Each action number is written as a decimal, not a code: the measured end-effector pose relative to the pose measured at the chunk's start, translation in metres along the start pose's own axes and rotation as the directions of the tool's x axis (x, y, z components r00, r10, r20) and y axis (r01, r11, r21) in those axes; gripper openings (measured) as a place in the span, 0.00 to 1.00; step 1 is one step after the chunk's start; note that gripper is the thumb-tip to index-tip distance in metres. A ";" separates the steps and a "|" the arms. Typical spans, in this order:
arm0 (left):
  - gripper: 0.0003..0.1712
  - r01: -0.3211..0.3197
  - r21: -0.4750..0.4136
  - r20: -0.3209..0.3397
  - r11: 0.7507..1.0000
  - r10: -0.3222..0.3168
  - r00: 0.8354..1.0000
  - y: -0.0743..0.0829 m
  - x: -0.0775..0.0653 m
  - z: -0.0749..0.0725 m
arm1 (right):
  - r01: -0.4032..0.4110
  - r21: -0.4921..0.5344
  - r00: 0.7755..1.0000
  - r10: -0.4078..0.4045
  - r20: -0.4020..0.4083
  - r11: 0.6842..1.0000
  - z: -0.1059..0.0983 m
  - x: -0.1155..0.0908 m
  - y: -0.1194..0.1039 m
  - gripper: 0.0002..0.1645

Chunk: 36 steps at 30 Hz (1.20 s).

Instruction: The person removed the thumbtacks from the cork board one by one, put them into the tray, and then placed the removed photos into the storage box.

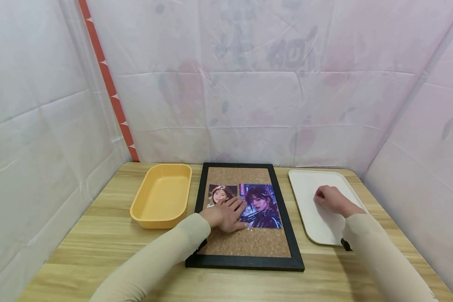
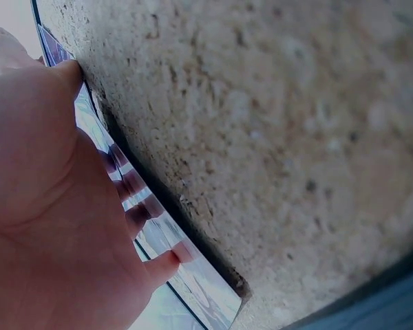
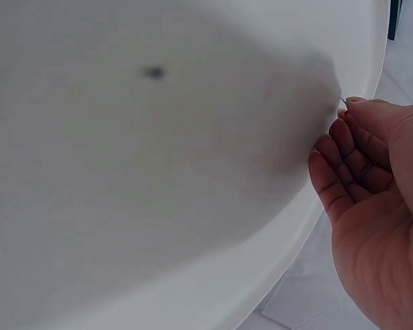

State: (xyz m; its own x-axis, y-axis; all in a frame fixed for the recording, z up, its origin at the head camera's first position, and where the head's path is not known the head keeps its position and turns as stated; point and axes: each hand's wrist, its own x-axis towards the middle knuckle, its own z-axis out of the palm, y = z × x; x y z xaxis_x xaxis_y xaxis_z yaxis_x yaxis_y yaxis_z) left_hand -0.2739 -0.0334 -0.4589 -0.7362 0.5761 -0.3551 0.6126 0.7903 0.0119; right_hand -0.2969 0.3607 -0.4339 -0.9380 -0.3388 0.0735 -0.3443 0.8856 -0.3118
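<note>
My left hand (image 1: 229,214) rests with spread fingers on a photo print (image 1: 219,193) of a smiling person, covering its lower part. The fingertips reach toward a larger purple-blue picture print (image 1: 265,209) beside it. Both prints lie on a black-framed corkboard (image 1: 245,244). In the left wrist view, the fingers touch the glossy print (image 2: 210,278), whose edge stands slightly off the cork. Over the white tray (image 1: 305,205), my right hand (image 1: 332,200) has its fingers curled. In the right wrist view, thumb and forefinger pinch a thin pin (image 3: 343,101), mostly hidden by the fingertips.
A yellow rectangular bin (image 1: 162,193) stands left of the corkboard on the wooden table (image 1: 109,239). A small dark spot (image 3: 153,71) shows on the tray in the right wrist view. Pale printed sheets (image 1: 249,100) hang behind and at both sides.
</note>
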 end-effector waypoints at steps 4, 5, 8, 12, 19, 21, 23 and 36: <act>0.48 0.001 0.001 -0.003 1.000 -0.001 1.000 0.000 0.000 0.000 | -0.008 0.003 1.000 0.008 -0.006 1.000 0.001 -0.002 0.001 0.05; 0.48 0.002 -0.001 -0.002 1.000 -0.002 1.000 0.000 0.000 0.000 | -0.015 0.006 1.000 0.015 -0.005 1.000 0.001 -0.002 0.002 0.05; 0.48 0.004 -0.002 0.000 1.000 -0.004 1.000 0.000 0.000 0.000 | -0.039 0.016 0.999 0.039 -0.004 0.999 0.001 -0.003 0.002 0.05; 0.48 0.004 0.000 0.002 1.000 -0.004 1.000 0.000 0.001 -0.001 | -0.054 0.024 0.999 0.054 -0.004 0.998 0.001 -0.004 0.001 0.05; 0.48 0.003 0.005 -0.001 1.000 -0.003 1.000 0.001 0.000 0.000 | -0.034 0.036 0.999 0.034 0.000 0.999 0.000 -0.004 0.000 0.04; 0.48 0.004 0.010 0.001 1.000 -0.004 1.000 0.001 0.000 0.000 | -0.006 0.026 1.000 0.007 -0.008 1.000 -0.002 -0.003 -0.001 0.03; 0.48 0.005 0.013 0.003 1.000 -0.005 1.000 0.001 0.000 0.000 | 0.025 0.015 0.999 -0.025 -0.019 1.000 -0.005 -0.001 -0.003 0.04; 0.48 0.000 0.003 -0.002 1.000 0.000 1.000 0.000 0.001 0.000 | 0.085 0.028 0.996 -0.084 -0.036 0.996 -0.023 0.022 -0.041 0.18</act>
State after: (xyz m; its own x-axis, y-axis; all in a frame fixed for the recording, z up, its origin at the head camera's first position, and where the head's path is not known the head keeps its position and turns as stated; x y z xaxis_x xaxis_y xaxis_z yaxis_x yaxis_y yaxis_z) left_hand -0.2745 -0.0330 -0.4587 -0.7370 0.5761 -0.3535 0.6131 0.7899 0.0090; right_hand -0.3048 0.3243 -0.3982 -0.9064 -0.4007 0.1335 -0.4219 0.8440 -0.3312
